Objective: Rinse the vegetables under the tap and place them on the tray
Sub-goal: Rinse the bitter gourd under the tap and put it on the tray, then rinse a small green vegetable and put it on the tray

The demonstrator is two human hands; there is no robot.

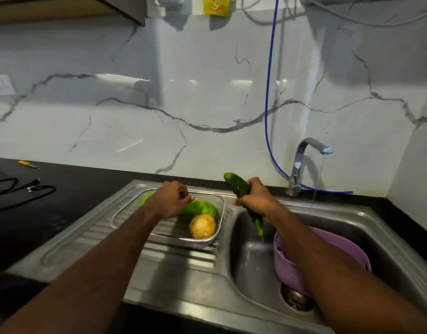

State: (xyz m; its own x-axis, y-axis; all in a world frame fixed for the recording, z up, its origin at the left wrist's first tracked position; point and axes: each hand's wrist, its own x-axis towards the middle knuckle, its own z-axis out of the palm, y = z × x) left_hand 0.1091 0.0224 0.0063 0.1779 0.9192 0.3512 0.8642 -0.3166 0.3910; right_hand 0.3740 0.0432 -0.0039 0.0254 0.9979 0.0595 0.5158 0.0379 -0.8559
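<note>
My right hand (257,198) grips a dark green cucumber (237,184) around its middle, tilted over the left edge of the sink basin (251,261), and water drips off its lower tip. My left hand (171,200) hovers over the steel tray (221,214) on the drainboard, fingers curled; whether it touches anything I cannot tell. In the tray lie a light green vegetable (203,208), partly hidden by my left hand, and a round yellow one (202,226). The tap (306,153) at the back right runs a thin stream into the sink.
A purple bowl (294,268) sits in the sink under my right forearm, beside the drain (295,298). A blue hose (269,92) hangs down the marble wall behind the tap. On the black counter at left are black cables (22,191) and a yellow-handled tool (27,163).
</note>
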